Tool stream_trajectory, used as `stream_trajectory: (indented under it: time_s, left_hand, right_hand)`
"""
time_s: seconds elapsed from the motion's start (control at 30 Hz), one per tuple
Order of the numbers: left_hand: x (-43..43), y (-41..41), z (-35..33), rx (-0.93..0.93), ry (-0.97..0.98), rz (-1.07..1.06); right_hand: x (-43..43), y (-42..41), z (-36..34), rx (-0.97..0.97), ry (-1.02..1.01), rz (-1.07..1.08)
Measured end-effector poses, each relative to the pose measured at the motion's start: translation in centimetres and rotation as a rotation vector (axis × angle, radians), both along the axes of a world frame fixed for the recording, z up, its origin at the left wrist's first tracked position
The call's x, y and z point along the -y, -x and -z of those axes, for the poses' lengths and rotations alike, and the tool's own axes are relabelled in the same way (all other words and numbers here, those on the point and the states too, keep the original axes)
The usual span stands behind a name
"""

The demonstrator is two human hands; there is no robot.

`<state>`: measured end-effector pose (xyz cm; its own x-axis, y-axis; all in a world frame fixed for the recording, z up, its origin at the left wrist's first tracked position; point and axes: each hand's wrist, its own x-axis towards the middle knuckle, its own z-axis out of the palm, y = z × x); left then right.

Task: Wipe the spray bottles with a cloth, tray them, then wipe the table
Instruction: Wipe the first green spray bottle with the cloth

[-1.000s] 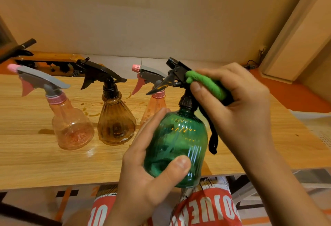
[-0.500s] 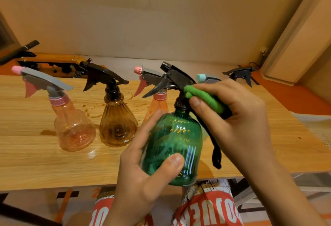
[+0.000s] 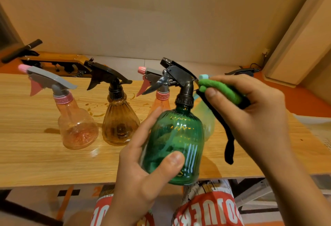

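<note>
My left hand (image 3: 143, 177) grips the ribbed body of a green spray bottle (image 3: 176, 141) with a black trigger head, held above the table's near edge. My right hand (image 3: 254, 116) pinches a green and black cloth (image 3: 222, 91) beside the bottle's neck, just right of the trigger head. A black strip of the cloth hangs down. On the wooden table (image 3: 35, 157) stand a pink bottle (image 3: 75, 123) with a grey head, an amber bottle (image 3: 120, 121) with a black head, and an orange bottle (image 3: 161, 100) partly hidden behind the green one.
A pale green bottle (image 3: 206, 118) with a mint nozzle shows behind the held bottle. Brown liquid spots (image 3: 93, 111) lie between the pink and amber bottles. A white tray corner (image 3: 317, 125) sits at the table's right. A black trigger head (image 3: 241, 71) lies farther back.
The cloth has slid from the top of the trigger head to the right side of the neck. The green bottle has turned a little, its nozzle pointing more left.
</note>
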<state>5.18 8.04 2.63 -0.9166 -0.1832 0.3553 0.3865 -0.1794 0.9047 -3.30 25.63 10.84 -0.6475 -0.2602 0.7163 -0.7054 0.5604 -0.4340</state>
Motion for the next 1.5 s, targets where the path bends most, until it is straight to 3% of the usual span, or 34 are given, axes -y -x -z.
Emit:
stream_trajectory:
  time_s: [0.2,0.37,0.5,0.67,0.83,1.0,1.13,1.27,1.5]
  left_hand:
    - [0.2,-0.1,-0.3,-0.005,-0.01,-0.017]
    - [-0.5,-0.5,-0.3,0.021,0.089,0.043]
    - [0.0,-0.2,0.1,0.033,0.177,-0.011]
    - [-0.7,-0.6,0.0,0.047,0.276,0.023]
    - [-0.4,-0.5,0.0,0.037,0.291,0.019]
    - [-0.8,-0.5,0.0,0.041,0.318,0.011]
    - [-0.7,-0.5,0.2,0.068,0.317,-0.013]
    - [-0.9,-0.4,0.1,0.056,0.325,-0.006]
    - [-1.5,-0.3,0.7,0.013,0.131,0.145]
  right_hand:
    - [0.1,-0.6,0.5,0.045,-0.085,-0.121]
    - [0.5,-0.3,-0.4,-0.041,0.013,-0.062]
    - [1.1,-0.5,-0.2,-0.036,-0.127,-0.136]
    - [1.0,0.1,-0.9,-0.115,-0.004,-0.01]
    - [1.3,0.4,-0.8,-0.159,-0.218,-0.075]
    - [0.9,0.7,-1.1,-0.177,-0.121,-0.011]
    - [1.5,0.7,-0.5,-0.136,-0.271,-0.099]
    - [1.2,0.7,-0.4,-0.12,-0.092,-0.034]
    - [1.9,-0.6,1.2,-0.192,0.217,0.034]
